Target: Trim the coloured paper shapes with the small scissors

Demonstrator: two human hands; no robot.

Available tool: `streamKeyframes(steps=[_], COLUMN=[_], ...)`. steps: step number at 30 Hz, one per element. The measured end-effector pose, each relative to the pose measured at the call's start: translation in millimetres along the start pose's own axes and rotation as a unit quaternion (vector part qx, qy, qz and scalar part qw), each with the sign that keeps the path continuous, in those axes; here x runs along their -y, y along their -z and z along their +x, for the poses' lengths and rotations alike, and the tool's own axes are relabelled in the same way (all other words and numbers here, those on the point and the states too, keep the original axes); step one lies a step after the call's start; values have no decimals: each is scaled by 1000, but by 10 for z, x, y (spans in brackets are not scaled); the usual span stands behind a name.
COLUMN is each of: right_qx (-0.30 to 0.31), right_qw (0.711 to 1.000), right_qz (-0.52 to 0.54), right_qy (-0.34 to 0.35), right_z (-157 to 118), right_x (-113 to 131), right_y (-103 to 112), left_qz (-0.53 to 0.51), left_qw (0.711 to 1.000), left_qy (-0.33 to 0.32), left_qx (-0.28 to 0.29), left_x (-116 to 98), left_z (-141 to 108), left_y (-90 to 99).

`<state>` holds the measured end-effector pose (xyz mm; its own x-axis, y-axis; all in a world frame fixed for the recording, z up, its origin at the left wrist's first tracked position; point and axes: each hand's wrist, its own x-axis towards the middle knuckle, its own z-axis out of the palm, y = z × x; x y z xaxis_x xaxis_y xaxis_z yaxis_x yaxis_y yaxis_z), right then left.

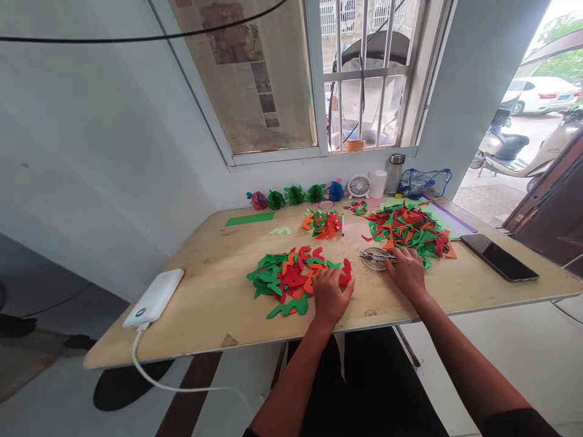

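My left hand rests at the right edge of a heap of cut paper shapes in green, red and orange. Its thumb stands away from the fingers, and a curved red paper piece lies beside the thumb and fingertips. Over a small round dish, the fingertips of my right hand close on the right end of a slim metal tool. Its exact kind is too small to make out. Just beyond the right hand spreads a larger heap of red, green and orange paper scraps.
A smaller paper pile and a pen lie farther back. Paper honeycomb figures, a small fan and a bottle line the wall. A phone lies right, a cabled white power bank left.
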<state>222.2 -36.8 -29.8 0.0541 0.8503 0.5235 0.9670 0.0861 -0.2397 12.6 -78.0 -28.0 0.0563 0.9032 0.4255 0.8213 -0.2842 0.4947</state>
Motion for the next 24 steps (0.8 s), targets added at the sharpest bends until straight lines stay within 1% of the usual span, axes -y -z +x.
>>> streamKeyframes(steps=[3, 6, 9, 12, 14, 17, 19, 24], right_qx=[39, 65, 86, 89, 71, 24, -11, -102], right_qw=[997, 994, 990, 988, 989, 993, 995, 994], right_qz=[-51, -71, -78, -80, -75, -56, -49, -22], right_qy=[32, 60, 79, 97, 106, 101, 82, 18], right_z=[45, 78, 123, 146, 139, 121, 119, 141], right_x=[31, 80, 87, 63, 41, 1, -33, -110], right_y=[-68, -102, -118, -147, -180, -239, -271, -297], left_qz=[2, 19, 42, 83, 108, 133, 147, 173], left_qw=[999, 994, 989, 985, 981, 975, 971, 959], left_qy=[-37, -85, -132, -146, -151, -170, -186, -211], left_qx=[35, 60, 57, 48, 47, 44, 43, 73], left_x=[-109, -227, -315, -357, -365, -371, -379, -395], left_z=[56, 110, 162, 230, 279, 339, 364, 384], left_y=[-70, -195, -334, -432, -471, -517, -556, -669])
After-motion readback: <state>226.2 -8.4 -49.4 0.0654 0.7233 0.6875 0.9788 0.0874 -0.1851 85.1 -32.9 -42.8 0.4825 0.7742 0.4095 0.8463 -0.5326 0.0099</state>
